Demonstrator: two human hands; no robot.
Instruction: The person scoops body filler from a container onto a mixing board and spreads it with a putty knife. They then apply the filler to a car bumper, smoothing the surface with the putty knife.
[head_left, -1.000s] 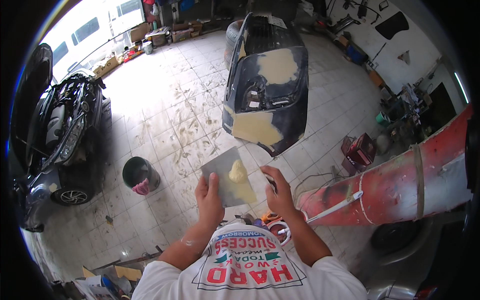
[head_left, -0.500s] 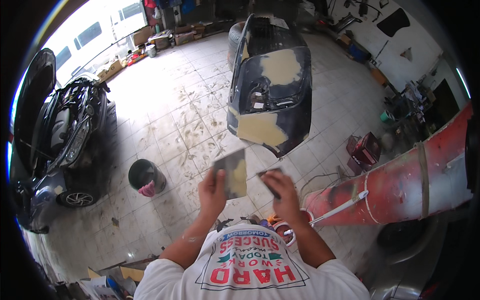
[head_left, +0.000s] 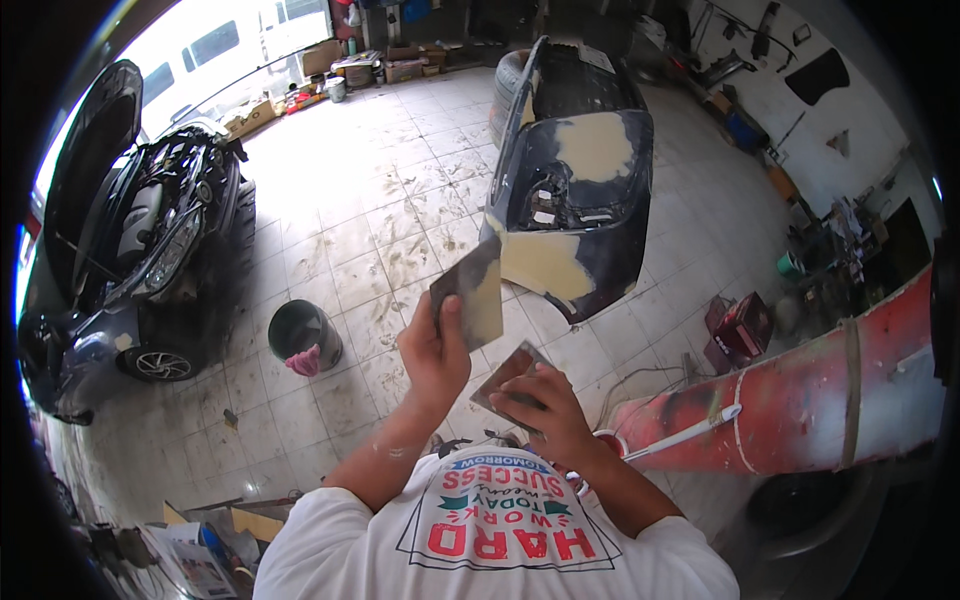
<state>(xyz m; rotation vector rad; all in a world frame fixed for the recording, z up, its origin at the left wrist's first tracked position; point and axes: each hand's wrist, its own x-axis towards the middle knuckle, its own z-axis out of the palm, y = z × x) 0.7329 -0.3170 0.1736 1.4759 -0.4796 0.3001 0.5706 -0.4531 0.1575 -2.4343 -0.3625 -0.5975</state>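
My left hand [head_left: 435, 350] grips a flat, dark rectangular mixing plate [head_left: 472, 292] by its lower left edge, thumb on top. Cream body filler [head_left: 485, 312] is spread over the plate's right side. My right hand [head_left: 552, 412] is closed on a thin, flat putty spreader [head_left: 508, 372], held just below and right of the plate and apart from it. Farther ahead stands a dark car body panel [head_left: 632, 225] with a large cream filler patch [head_left: 545, 262] near its lower edge and another patch [head_left: 595, 147] higher up.
A dark bucket [head_left: 303, 333] with a pink cloth [head_left: 302, 363] stands left on the tiled floor [head_left: 340, 240]. A car with a raised hood [head_left: 90, 140] is far left. At right lie a red-and-white painted panel [head_left: 790, 405] and a dark red box [head_left: 740, 325].
The plate has tilted and risen slightly in my left hand. My right hand has moved down and turned, showing more of the spreader. The whole view has shifted a little.
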